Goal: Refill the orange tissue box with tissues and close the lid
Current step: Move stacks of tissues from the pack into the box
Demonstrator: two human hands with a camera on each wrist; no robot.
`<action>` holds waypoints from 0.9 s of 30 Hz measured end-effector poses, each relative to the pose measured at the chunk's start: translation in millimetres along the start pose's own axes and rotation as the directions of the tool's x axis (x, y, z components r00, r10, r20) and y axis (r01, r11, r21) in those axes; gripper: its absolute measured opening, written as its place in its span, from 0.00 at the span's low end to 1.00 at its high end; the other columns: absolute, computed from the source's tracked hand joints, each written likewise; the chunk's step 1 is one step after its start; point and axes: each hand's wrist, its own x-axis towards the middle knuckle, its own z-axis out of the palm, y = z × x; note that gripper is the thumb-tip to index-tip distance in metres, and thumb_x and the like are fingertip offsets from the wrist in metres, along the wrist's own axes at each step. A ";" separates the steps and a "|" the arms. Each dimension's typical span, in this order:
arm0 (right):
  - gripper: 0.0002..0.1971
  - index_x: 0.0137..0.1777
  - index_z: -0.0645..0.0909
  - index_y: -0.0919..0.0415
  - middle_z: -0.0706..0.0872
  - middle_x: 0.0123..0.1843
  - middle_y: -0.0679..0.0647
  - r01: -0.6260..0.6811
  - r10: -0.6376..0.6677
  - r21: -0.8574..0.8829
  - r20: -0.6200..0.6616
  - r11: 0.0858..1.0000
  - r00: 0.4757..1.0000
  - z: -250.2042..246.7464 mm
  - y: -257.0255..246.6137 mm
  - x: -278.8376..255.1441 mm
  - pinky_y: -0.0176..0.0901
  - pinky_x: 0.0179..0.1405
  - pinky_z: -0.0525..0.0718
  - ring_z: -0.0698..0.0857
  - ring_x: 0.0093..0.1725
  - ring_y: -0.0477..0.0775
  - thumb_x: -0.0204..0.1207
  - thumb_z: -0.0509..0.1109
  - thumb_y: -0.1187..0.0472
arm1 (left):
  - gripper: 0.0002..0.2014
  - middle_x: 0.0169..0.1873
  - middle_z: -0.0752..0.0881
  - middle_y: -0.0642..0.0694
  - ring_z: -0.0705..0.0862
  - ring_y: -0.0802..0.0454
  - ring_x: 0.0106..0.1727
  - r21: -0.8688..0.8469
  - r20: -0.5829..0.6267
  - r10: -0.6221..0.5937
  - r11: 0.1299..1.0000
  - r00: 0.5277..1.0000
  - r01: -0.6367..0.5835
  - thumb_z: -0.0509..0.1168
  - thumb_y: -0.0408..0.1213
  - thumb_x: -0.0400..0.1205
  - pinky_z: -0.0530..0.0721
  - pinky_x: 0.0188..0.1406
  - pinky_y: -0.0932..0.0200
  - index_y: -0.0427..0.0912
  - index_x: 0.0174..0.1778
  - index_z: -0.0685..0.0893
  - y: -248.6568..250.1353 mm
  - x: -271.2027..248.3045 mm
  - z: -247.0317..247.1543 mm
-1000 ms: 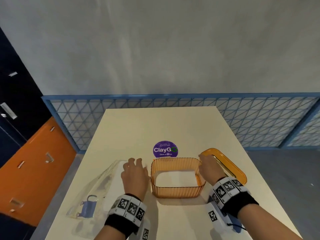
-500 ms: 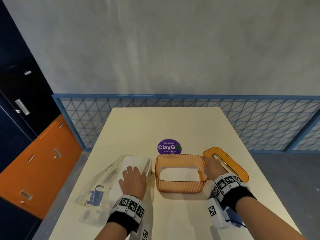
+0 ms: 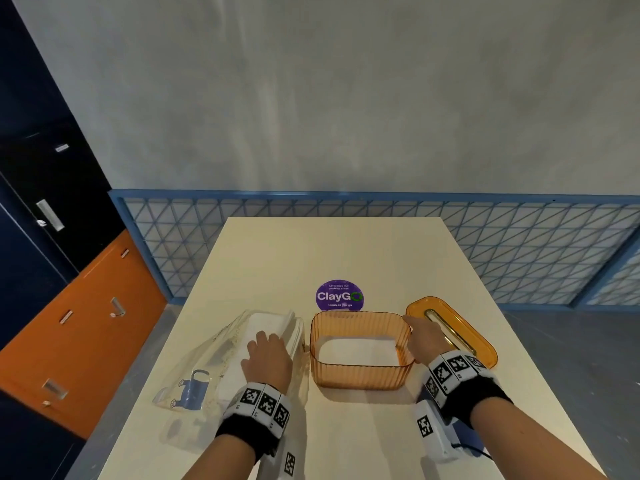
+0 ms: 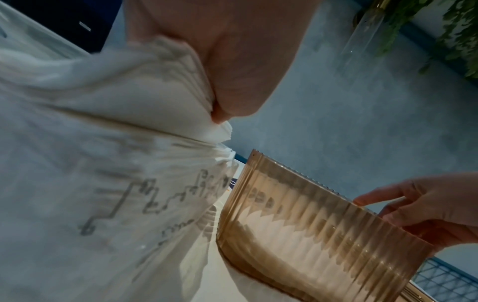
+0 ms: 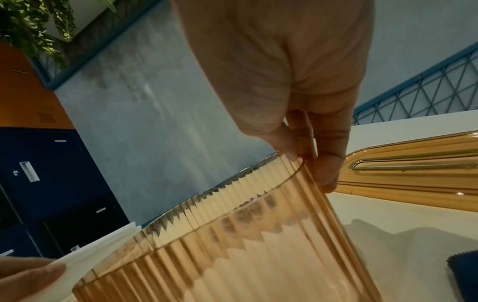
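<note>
On the bench (image 3: 346, 247), the left hand (image 3: 266, 362) grips the white tissues (image 3: 270, 323) in their clear wrapper (image 3: 194, 368), its fingertips hidden. Just right, the right hand (image 3: 420, 341) pinches the orange tissue box (image 3: 360, 375) wall. Beyond, the lid (image 3: 453, 327) lies partly behind that wrist.

a purple claygo sticker (image 3: 339, 295) lies on the cream table (image 3: 332, 251).
</note>
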 end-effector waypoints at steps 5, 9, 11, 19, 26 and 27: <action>0.27 0.81 0.60 0.61 0.72 0.77 0.61 0.026 -0.025 -0.077 0.008 0.997 1.000 0.8 2.4 1.3 0.44 0.71 0.75 0.73 0.75 0.58 0.82 0.53 0.71 | 0.10 0.57 0.79 0.46 0.82 0.48 0.59 0.166 -0.035 0.063 0.985 0.997 -0.056 0.61 0.33 0.82 0.83 0.49 0.55 0.41 0.58 0.79 3.5 -7.8 -7.8; 0.24 0.79 0.66 0.60 0.74 0.75 0.62 0.040 -0.042 -0.112 -0.011 0.993 0.999 -9.0 -9.3 4.9 0.47 0.70 0.74 0.74 0.73 0.60 0.83 0.54 0.67 | 0.15 0.63 0.80 0.44 0.82 0.48 0.64 0.252 -0.072 0.191 0.953 0.979 -0.168 0.48 0.28 0.86 0.80 0.57 0.60 0.37 0.67 0.71 -1.5 -6.4 -29.4; 0.20 0.76 0.70 0.60 0.78 0.71 0.61 0.120 -0.125 -0.069 -0.081 0.990 0.989 -20.2 -31.0 0.9 0.46 0.64 0.76 0.78 0.68 0.58 0.85 0.55 0.61 | 0.14 0.59 0.83 0.43 0.85 0.47 0.59 0.208 -0.122 0.169 0.968 0.978 -0.141 0.48 0.27 0.86 0.80 0.50 0.58 0.36 0.64 0.73 -3.3 -11.8 -52.4; 0.37 0.65 0.76 0.68 0.88 0.52 0.65 -0.253 -0.428 0.787 0.540 0.563 0.725 -38.2 -139.5 -31.5 0.50 0.42 0.89 0.88 0.49 0.68 0.79 0.50 0.33 | 0.18 0.46 0.91 0.44 0.91 0.47 0.40 0.088 -0.636 0.451 0.848 0.626 -0.522 0.62 0.26 0.73 0.88 0.34 0.57 0.39 0.58 0.84 -19.3 -50.3 -83.1; 0.15 0.66 0.75 0.67 0.86 0.54 0.57 0.053 -0.564 0.801 0.371 0.596 0.737 -38.7 -165.2 -37.6 0.43 0.47 0.85 0.86 0.50 0.54 0.81 0.64 0.65 | 0.20 0.74 0.75 0.43 0.65 0.49 0.78 0.096 -0.510 0.609 0.742 0.607 -0.664 0.53 0.42 0.84 0.66 0.75 0.44 0.50 0.73 0.69 -47.4 -56.9 -53.1; 0.17 0.68 0.74 0.68 0.85 0.56 0.58 0.115 -0.577 0.791 0.330 0.601 0.747 -36.6 -163.9 -36.3 0.43 0.49 0.85 0.85 0.52 0.55 0.81 0.64 0.66 | 0.23 0.78 0.69 0.46 0.59 0.50 0.81 0.026 -0.514 0.570 0.757 0.641 -0.653 0.53 0.48 0.84 0.58 0.78 0.47 0.55 0.77 0.65 -50.7 -60.7 -51.4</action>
